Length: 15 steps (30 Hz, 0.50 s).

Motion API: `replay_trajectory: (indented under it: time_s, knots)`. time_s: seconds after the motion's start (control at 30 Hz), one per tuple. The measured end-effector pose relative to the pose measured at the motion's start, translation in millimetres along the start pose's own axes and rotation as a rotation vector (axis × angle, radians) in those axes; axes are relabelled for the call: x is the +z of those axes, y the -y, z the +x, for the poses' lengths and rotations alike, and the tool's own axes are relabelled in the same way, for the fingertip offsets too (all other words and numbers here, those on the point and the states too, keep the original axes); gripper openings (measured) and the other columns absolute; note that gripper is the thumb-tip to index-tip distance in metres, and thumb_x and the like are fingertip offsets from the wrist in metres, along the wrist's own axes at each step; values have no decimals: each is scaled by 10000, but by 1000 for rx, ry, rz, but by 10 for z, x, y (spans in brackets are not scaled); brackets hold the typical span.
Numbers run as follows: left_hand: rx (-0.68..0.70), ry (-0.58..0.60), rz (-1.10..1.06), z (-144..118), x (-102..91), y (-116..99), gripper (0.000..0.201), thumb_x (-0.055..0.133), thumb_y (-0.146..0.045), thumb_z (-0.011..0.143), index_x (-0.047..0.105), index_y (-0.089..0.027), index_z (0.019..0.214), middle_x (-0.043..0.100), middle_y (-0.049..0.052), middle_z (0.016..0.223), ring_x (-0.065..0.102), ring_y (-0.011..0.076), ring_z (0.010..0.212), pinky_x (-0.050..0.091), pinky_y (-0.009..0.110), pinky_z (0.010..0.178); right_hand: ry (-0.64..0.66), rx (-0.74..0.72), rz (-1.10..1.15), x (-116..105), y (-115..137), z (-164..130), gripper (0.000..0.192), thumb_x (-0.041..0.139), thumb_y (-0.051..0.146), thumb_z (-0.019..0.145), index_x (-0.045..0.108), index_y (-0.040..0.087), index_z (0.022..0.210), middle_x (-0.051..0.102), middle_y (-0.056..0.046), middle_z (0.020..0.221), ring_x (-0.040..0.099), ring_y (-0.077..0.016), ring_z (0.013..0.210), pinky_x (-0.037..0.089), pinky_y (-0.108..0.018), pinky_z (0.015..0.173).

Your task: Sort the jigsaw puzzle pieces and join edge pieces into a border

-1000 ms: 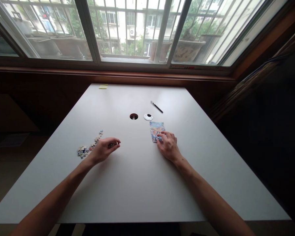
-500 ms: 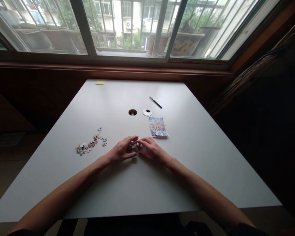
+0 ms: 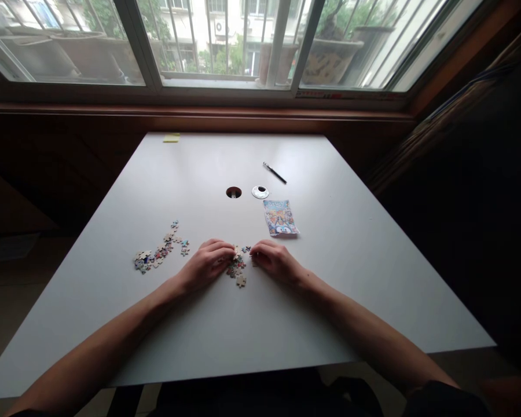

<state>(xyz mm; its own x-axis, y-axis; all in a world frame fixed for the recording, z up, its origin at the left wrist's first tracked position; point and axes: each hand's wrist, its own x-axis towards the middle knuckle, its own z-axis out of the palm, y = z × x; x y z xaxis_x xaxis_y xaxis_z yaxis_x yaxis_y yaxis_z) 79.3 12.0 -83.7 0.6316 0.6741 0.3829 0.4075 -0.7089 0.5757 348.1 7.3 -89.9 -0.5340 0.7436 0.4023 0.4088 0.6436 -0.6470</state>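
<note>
A small cluster of jigsaw pieces [image 3: 238, 270] lies on the white table [image 3: 252, 324] in front of me. My left hand [image 3: 207, 264] rests palm down just left of the cluster, its fingertips touching the pieces. On the right side, my right hand [image 3: 275, 262] has its fingers curled at the cluster's edge; whether it pinches a piece is hidden. A colourful picture card [image 3: 280, 217] lies just beyond my right hand. A longer scatter of loose puzzle pieces [image 3: 160, 255] sits to the left of my left hand.
A black pen [image 3: 275, 172], a round cable hole [image 3: 233, 192] and its white cap [image 3: 260, 191] lie further back. A yellow sticky note [image 3: 171, 138] sits at the far left corner. A wooden sill and window run behind the table.
My left hand carried pieces from the left scatter to the middle, and my right hand left the picture card to join it. Since then the hands have parted, uncovering the small cluster.
</note>
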Motion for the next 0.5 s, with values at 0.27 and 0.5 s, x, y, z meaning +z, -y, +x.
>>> replay_trajectory:
  time_s: [0.27, 0.5]
  knots:
    - [-300, -212, 7, -78, -69, 32, 125, 569, -212, 935, 692, -202, 955, 712, 42, 932, 654, 158, 822, 544, 274, 749, -55, 135, 71, -75, 19, 25, 100, 628, 158, 899, 705, 196, 951, 734, -34, 881, 672, -143, 768, 526, -257, 721]
    - [-405, -327, -154, -80, -67, 1, 140, 609, -286, 912, 695, -178, 935, 723, 37, 916, 676, 141, 788, 565, 253, 734, -112, 78, 22, -84, 40, 24, 111, 574, 161, 927, 681, 188, 942, 716, -53, 874, 650, -148, 756, 526, -270, 692]
